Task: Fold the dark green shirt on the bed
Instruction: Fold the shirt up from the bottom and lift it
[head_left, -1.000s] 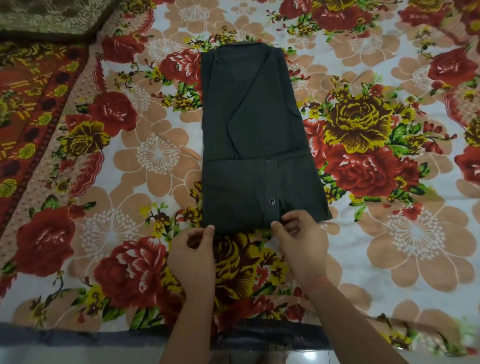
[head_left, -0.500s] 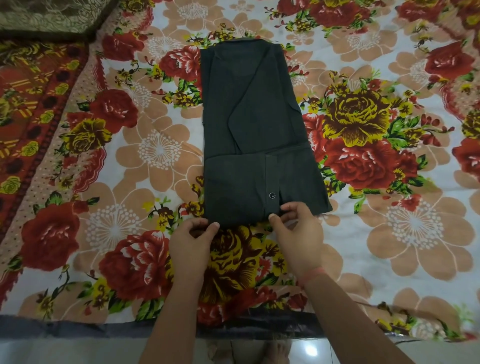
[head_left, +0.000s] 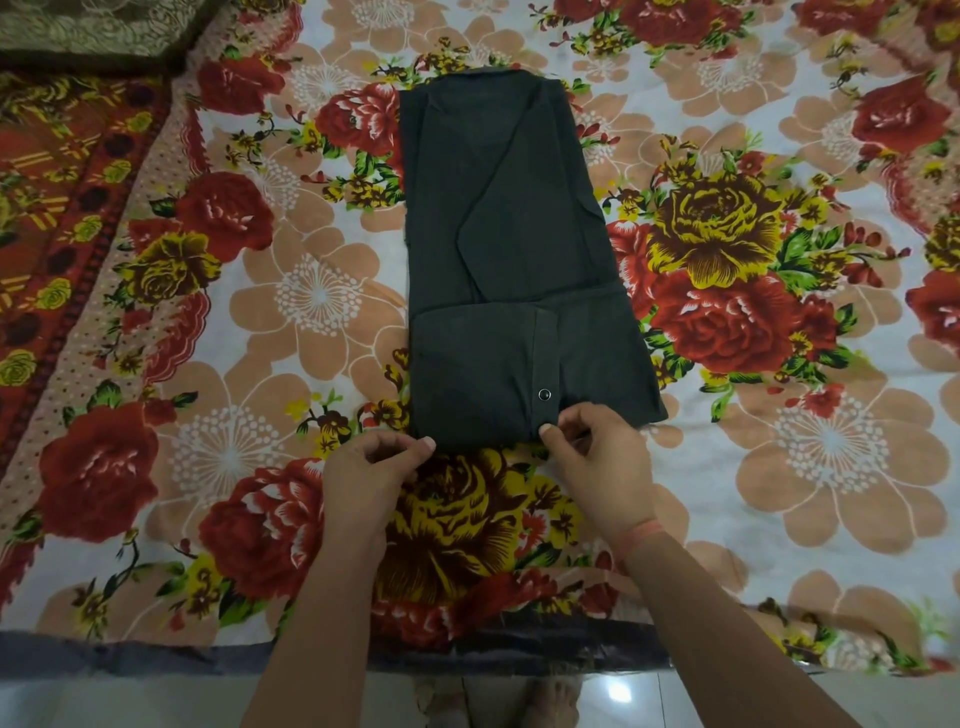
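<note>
Dark green shirt (head_left: 511, 260) lies as a long narrow strip on the flowered bed (head_left: 831, 467), sides already turned in, hem end doubled up nearest the person. Both hands sit at that near edge: left hand (head_left: 371, 480) pinching the left corner, right hand (head_left: 600, 460) pinching just below the snap button (head_left: 544, 394), likely so the fold lifts evenly toward the collar.

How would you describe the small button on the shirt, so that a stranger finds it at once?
Start from the flowered bedsheet and find the dark green shirt, a long folded rectangle in its middle. On the shirt's near folded part, just above the right hand, sits the button. It is the only small shiny ring on the plain dark cloth.
</note>
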